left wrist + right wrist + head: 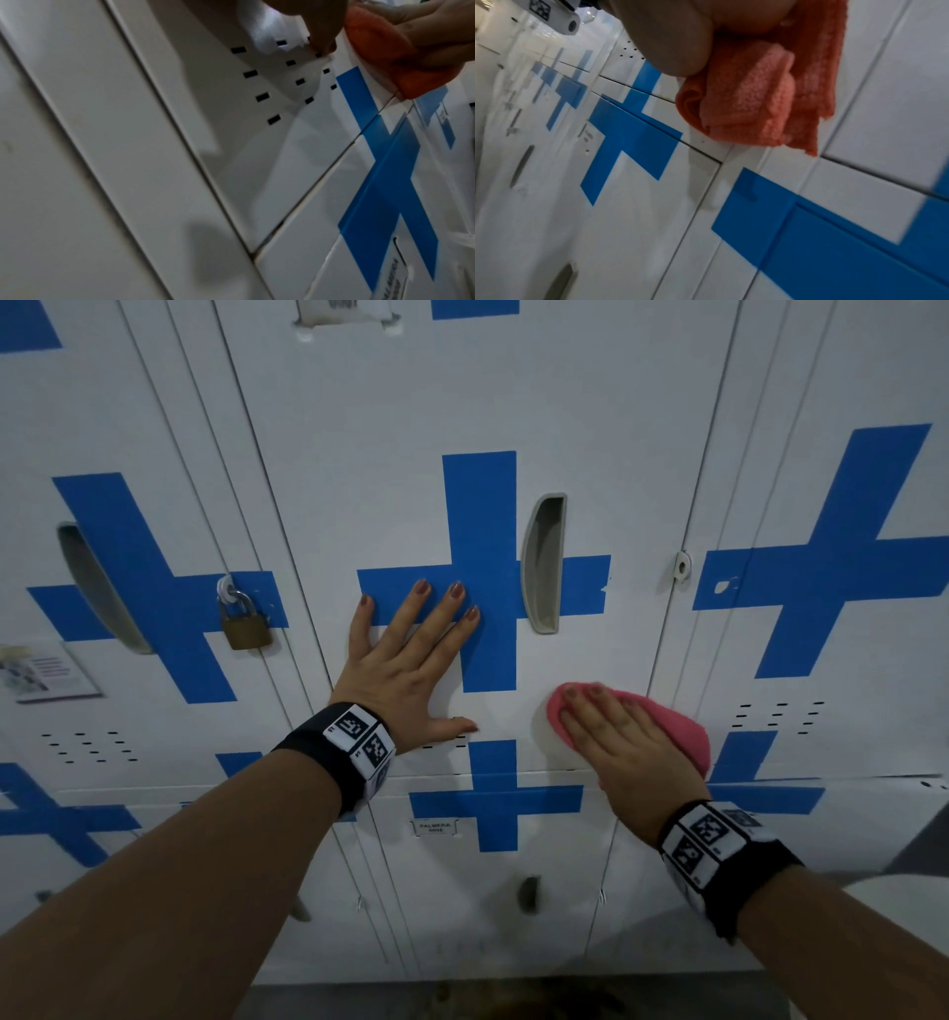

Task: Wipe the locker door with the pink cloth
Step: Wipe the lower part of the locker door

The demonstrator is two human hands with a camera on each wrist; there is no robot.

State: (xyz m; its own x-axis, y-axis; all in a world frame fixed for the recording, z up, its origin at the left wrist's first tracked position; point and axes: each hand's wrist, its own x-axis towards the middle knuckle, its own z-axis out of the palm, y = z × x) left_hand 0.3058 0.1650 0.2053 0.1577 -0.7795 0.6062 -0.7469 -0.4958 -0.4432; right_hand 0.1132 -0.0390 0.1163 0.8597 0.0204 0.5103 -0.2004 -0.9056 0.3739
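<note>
Right hand [624,747] flattens pink cloth [667,716] (half-hidden) — locker door [390,454].

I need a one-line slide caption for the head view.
Right hand presses pink cloth on locker door; left hand braces.

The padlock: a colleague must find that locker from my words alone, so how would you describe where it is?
Start at the locker door being wiped, the one with the left hand flat on its blue cross. Go one door left: the brass padlock hangs at that door's right edge, level with the cross's horizontal bar. No other locker in view carries one.
</note>
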